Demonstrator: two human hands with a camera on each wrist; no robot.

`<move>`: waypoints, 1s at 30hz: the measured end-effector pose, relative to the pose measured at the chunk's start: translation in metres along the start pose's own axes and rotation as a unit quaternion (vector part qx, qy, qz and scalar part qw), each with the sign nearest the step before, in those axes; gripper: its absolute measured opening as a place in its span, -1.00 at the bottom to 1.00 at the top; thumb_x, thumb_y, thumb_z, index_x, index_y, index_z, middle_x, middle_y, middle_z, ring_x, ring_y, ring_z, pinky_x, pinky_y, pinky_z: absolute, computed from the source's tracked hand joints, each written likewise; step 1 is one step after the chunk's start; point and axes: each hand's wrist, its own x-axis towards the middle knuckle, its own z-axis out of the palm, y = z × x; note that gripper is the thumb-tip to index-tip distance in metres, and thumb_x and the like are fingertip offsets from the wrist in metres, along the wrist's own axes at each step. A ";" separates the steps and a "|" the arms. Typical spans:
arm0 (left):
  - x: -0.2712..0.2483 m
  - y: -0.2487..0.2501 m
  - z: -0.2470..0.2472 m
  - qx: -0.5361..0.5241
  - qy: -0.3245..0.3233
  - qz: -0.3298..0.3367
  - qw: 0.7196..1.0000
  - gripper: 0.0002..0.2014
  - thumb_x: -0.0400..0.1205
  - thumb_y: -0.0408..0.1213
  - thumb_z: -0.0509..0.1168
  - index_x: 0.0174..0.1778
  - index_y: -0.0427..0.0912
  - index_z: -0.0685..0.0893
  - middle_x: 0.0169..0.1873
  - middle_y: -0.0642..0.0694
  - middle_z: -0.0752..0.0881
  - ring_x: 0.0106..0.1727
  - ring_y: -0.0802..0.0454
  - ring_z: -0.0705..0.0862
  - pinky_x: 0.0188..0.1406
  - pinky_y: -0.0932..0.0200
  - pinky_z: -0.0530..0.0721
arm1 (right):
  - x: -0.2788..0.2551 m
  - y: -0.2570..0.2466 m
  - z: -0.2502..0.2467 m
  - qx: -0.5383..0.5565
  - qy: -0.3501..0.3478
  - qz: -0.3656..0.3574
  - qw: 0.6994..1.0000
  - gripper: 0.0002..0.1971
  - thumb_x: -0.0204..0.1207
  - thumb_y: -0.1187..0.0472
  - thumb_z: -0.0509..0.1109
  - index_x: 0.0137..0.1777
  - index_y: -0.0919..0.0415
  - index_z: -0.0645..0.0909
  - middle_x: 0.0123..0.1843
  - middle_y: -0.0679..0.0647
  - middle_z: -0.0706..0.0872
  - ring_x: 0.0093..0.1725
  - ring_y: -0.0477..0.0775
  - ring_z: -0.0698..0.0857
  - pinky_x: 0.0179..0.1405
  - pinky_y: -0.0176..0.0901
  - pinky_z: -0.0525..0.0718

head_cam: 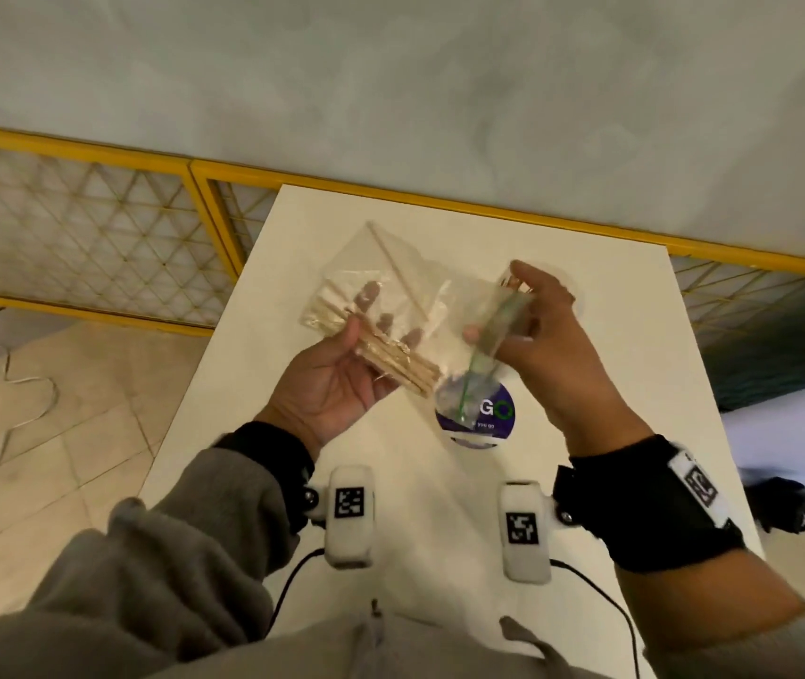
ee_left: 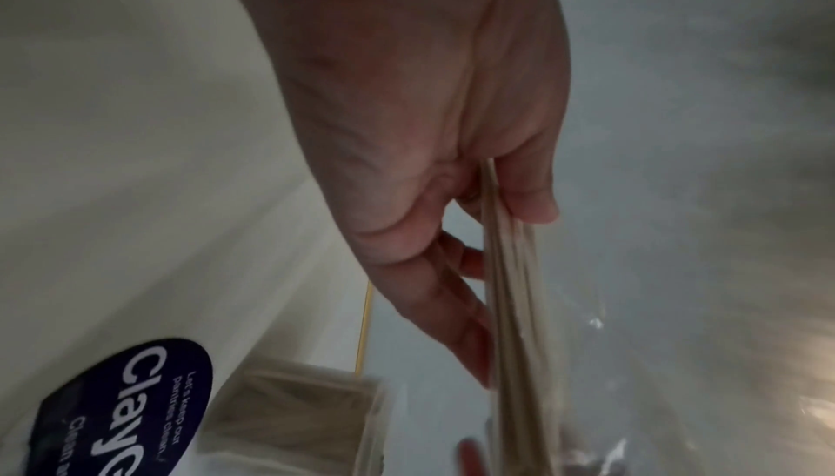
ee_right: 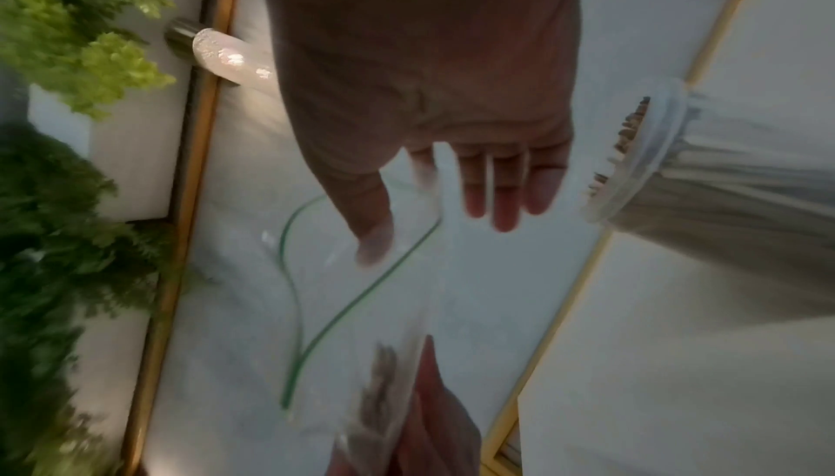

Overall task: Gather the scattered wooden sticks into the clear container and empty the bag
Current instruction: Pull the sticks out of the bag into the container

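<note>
Clear bag [head_cam: 405,296] of wooden sticks [head_cam: 398,360] gripped by left hand [head_cam: 336,379], right hand [head_cam: 545,330] pinching its open green-zip edge above table [head_cam: 635,384]

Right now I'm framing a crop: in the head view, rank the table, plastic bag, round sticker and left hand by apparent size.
1. table
2. plastic bag
3. left hand
4. round sticker, partly covered by the bag

The bag and the hand are held up nearer the camera, so they look bigger.

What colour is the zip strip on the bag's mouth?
Green; the bag's zip strip shows best in the right wrist view.
</note>
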 end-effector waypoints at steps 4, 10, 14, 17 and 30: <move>-0.001 -0.015 0.004 0.039 -0.006 -0.026 0.999 -0.38 0.30 -0.18 0.61 0.31 -0.01 0.63 0.17 -0.11 0.74 0.17 -0.10 0.74 -0.02 -0.02 0.77 | -0.016 -0.035 0.000 -0.022 0.088 -0.206 0.974 -0.83 0.50 0.32 0.45 0.00 0.05 0.74 -0.08 -0.17 0.72 -0.03 -0.29 0.67 0.06 -0.29 0.61; -0.010 -0.015 0.005 -0.016 -0.018 0.020 1.000 -0.38 0.20 -0.21 0.66 0.21 -0.03 0.70 0.09 -0.09 0.79 0.02 0.00 0.79 -0.05 0.04 0.79 | -0.046 -0.040 -0.019 -0.141 0.147 -0.268 0.942 -0.62 0.35 0.21 0.62 0.09 0.02 0.56 0.06 0.02 0.58 -0.04 -0.28 0.56 -0.09 -0.56 0.47; -0.018 -0.005 0.009 0.005 -0.039 0.034 0.999 -0.46 0.31 -0.20 0.58 0.24 0.00 0.69 0.12 -0.08 0.78 0.04 0.01 0.78 0.02 0.05 0.77 | -0.076 -0.033 -0.020 -0.155 0.136 -0.321 0.924 -0.92 0.46 0.34 0.52 -0.11 0.23 0.67 -0.17 0.04 0.67 -0.16 -0.25 0.58 -0.12 -0.51 0.49; -0.026 -0.002 0.018 0.074 -0.059 0.000 0.995 -0.44 0.35 -0.15 0.56 0.29 -0.02 0.64 0.12 -0.07 0.78 0.06 0.02 0.78 -0.03 0.06 0.78 | -0.083 -0.026 -0.006 -0.163 0.068 -0.275 0.945 -0.89 0.51 0.46 0.40 -0.08 0.33 0.75 -0.10 -0.11 0.71 -0.04 -0.46 0.63 -0.03 -0.65 0.45; -0.028 -0.012 0.071 0.467 0.058 -0.110 0.875 -0.82 0.68 -0.44 0.17 0.13 -0.30 0.62 -0.09 -0.23 0.76 -0.22 -0.03 0.76 -0.18 0.17 0.78 | -0.070 0.026 0.020 0.107 -0.201 0.142 0.963 -0.51 0.24 0.34 0.36 0.23 0.38 0.59 -0.20 -0.01 0.76 -0.20 -0.06 0.68 -0.32 -0.17 0.56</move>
